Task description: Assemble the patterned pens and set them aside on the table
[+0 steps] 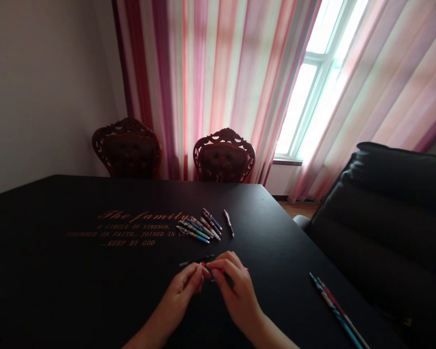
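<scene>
Pen (pixel 195 261) in play right now: a slim dark barrel with a red band, held just above the black counter (pixel 276 242) between my two hands. Going left to right, gold lettering (pixel 141 228) runs across the counter top, then my left hand (pixel 183 291) is curled, its fingers pinching the pen near the red band. My right hand (pixel 236 291) is closed too, fingertips right beside the left's and on the pen as far as I can see. A red-tipped piece (pixel 228 274) pokes out beneath that hand; I can't tell whether it's a second pen or part of this one. It should feel light and stiff, but that smooth barrel could slip, so I'd hold the thick middle, not the thin end. Past my hands, a fan of patterned pens (pixel 198 228) lies bunched, a lone pen (pixel 228 223) sits just beside them, and two long pens (pixel 337 310) lie well off near the counter's right edge.
</scene>
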`<state>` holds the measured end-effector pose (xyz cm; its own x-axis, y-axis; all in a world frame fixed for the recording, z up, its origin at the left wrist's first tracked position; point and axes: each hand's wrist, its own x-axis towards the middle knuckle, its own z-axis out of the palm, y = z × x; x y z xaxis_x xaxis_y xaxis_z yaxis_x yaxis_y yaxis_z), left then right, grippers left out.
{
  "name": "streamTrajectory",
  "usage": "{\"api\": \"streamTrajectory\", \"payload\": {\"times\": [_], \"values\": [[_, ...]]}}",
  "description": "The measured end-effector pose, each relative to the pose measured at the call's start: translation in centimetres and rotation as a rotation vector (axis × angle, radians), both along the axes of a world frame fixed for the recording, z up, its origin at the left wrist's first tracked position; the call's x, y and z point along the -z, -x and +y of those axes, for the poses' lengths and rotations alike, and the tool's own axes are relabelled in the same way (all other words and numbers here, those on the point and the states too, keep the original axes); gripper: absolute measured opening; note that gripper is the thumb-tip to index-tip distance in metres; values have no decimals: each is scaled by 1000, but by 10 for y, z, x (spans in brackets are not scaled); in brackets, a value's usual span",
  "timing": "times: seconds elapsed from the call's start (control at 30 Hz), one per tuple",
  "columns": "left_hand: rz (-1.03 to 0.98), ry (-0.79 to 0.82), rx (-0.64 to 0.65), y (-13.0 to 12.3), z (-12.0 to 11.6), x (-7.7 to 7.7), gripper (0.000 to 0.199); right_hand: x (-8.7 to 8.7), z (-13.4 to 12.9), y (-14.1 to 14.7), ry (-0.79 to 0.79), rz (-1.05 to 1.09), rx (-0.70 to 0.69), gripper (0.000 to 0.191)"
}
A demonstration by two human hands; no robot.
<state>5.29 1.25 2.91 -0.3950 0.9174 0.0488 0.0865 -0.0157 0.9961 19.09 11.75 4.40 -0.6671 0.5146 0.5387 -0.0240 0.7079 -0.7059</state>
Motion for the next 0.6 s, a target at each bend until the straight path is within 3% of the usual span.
{"api": "streamTrajectory", "payload": {"times": [0.1, 0.17, 0.3, 0.43, 0.6], "values": [[10, -44, -214, 16, 0, -6, 46, 2, 3, 0, -41, -46, 48, 14], [44, -63, -272, 24, -1, -8, 46, 6, 2, 2, -127, -129, 48, 16], [163, -62, -247, 31, -3, -7, 47, 16, -8, 13, -339, -309, -9, 23], [338, 13, -231, 31, -3, 0, 43, 25, -16, 25, -478, -407, -22, 13], [588, 101, -257, 31, -6, 4, 27, 16, -7, 19, -375, -325, 88, 10]]}}
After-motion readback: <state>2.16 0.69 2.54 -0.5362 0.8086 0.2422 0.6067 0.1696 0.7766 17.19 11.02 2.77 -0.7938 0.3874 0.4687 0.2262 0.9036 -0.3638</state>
